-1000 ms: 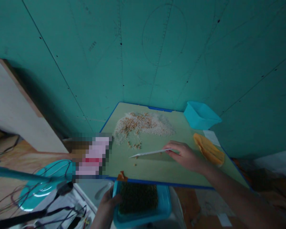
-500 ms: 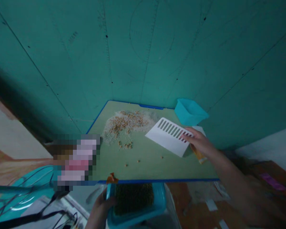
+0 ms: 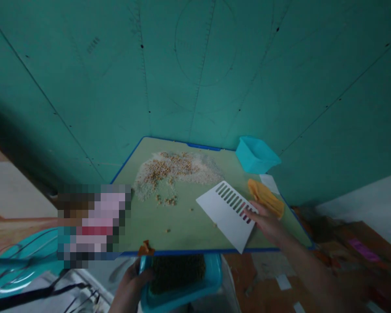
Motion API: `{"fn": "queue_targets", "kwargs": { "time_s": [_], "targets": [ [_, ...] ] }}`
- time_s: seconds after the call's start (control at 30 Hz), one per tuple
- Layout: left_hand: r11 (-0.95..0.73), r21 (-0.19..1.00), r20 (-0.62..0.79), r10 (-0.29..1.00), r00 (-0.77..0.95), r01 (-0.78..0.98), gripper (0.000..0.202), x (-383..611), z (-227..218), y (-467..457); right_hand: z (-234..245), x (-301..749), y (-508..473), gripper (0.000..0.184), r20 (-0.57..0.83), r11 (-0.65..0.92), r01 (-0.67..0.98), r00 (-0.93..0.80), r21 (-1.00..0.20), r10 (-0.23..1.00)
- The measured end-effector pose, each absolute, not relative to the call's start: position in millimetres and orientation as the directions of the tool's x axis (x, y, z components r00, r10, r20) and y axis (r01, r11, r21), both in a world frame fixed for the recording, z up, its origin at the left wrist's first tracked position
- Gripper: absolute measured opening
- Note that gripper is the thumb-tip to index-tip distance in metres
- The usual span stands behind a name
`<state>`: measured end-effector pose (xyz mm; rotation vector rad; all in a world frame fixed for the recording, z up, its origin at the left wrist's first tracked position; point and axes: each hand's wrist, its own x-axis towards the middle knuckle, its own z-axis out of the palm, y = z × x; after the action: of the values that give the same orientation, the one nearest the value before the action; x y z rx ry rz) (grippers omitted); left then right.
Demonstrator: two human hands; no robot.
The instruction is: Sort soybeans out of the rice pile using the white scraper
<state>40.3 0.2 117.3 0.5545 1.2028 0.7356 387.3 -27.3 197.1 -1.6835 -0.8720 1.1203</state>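
Observation:
My right hand (image 3: 265, 221) is closed on the slotted edge of a white flat scraper card (image 3: 226, 213), held tilted over the right part of a green board with a blue rim (image 3: 182, 226). A heap of white grains mixed with tan beans (image 3: 174, 167) lies at the board's far middle, and a few stray beans lie nearer. My left hand (image 3: 132, 282) grips the left edge of a turquoise tray of dark green beans (image 3: 180, 276), held just under the board's near edge.
A small turquoise tub (image 3: 256, 154) stands at the board's far right corner, an orange cloth-like item (image 3: 265, 195) beside my right hand. A small orange scrap (image 3: 145, 248) sits on the near edge. Cables and a turquoise round object (image 3: 26, 274) lie at lower left.
My right hand turned the white card from edge-on to face-up, carried it right, then brought it back toward the near edge. The view shifted left. The left hand kept the tray in place.

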Motion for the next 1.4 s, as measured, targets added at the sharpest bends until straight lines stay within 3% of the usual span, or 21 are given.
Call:
{"fn": "queue_targets", "kwargs": {
  "time_s": [0.23, 0.67, 0.93, 1.27, 1.4],
  "targets": [
    [0.608, 0.749, -0.589, 0.793, 0.155, -0.263, 0.023, 36.3, 129.8, -4.6, 194.4, 373.0, -18.4, 0.031, -0.327, -0.34, 0.143, 0.105, -0.929, 0.939],
    [0.593, 0.764, -0.59, 0.802, 0.097, -0.252, 0.028, 17.0, 133.7, -3.3, 202.9, 358.5, -34.8, 0.026, -0.459, -0.439, 0.151, -0.14, -0.886, 0.877],
    [0.565, 0.784, -0.576, 0.816, 0.036, -0.255, 0.02, 0.9, 129.9, -2.4, 205.9, 357.2, -1.7, 0.031, -0.316, -0.318, 0.135, 0.038, -0.938, 0.948],
    [0.539, 0.8, -0.564, 0.825, -0.028, -0.263, 0.027, -17.9, 129.5, -4.3, 208.2, 325.2, 14.3, 0.028, -0.363, -0.333, 0.172, -0.191, -0.927, 0.912],
    [0.514, 0.808, -0.539, 0.842, -0.008, -0.288, 0.021, -18.3, 127.7, -5.6, 213.7, 323.6, 13.2, 0.026, -0.35, -0.322, 0.165, -0.186, -0.932, 0.918]
  ]
}}
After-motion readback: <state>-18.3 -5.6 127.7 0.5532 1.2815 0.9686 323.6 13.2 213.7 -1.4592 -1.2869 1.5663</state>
